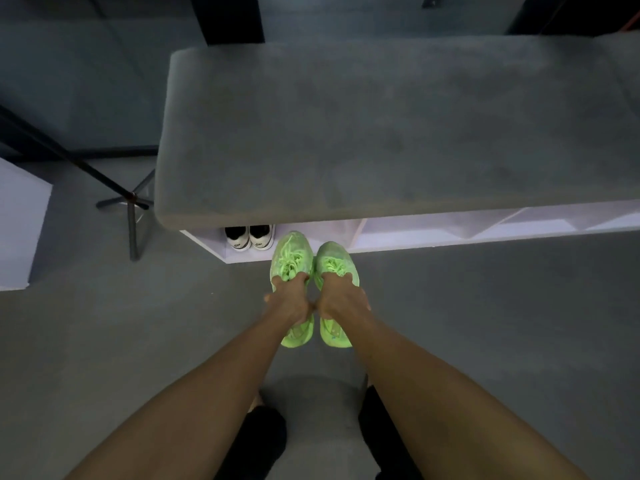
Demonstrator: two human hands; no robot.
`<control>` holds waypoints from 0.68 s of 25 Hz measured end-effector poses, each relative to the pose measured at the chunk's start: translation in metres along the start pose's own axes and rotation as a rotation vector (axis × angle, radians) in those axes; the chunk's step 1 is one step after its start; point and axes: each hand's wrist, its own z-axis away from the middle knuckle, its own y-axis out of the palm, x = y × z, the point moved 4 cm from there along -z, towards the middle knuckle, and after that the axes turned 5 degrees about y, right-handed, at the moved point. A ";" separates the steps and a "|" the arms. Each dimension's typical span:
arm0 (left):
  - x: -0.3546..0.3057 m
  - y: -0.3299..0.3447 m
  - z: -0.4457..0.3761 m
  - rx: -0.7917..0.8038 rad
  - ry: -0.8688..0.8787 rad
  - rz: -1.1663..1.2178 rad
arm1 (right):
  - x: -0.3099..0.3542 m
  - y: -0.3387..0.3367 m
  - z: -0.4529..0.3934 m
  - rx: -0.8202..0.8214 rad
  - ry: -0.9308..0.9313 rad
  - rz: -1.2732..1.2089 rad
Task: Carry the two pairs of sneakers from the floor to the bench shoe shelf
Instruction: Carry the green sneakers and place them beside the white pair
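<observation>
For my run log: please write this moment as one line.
left hand: grips green sneaker | right hand: grips other green sneaker | white pair: shelved

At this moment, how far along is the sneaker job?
Done: the black-and-white pair sits in the leftmost shelf compartment. In hand: the left hand and right hand each hold one green sneaker, toes at the shelf front. Left: sliding the green pair in and letting go.

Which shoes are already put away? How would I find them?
Find the long grey cushioned bench and look under its left end, into the white shelf. In the leftmost cubby sits a black-and-white pair of sneakers, heels outward. The other pair is bright green and held in the hands.
</observation>
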 end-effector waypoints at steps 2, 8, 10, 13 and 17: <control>0.011 0.021 -0.058 -0.054 -0.008 0.021 | 0.007 0.016 -0.059 -0.067 -0.022 -0.027; 0.041 0.084 -0.240 -0.206 0.090 0.051 | 0.027 0.054 -0.241 -0.248 -0.133 -0.027; 0.047 0.091 -0.294 -0.271 0.131 0.017 | 0.035 0.061 -0.293 -0.325 -0.179 -0.067; 0.048 0.081 -0.355 -0.374 0.161 -0.032 | 0.055 0.057 -0.350 -0.410 -0.215 -0.116; 0.046 0.064 -0.408 -0.409 0.221 -0.193 | 0.079 0.048 -0.396 -0.466 -0.246 -0.247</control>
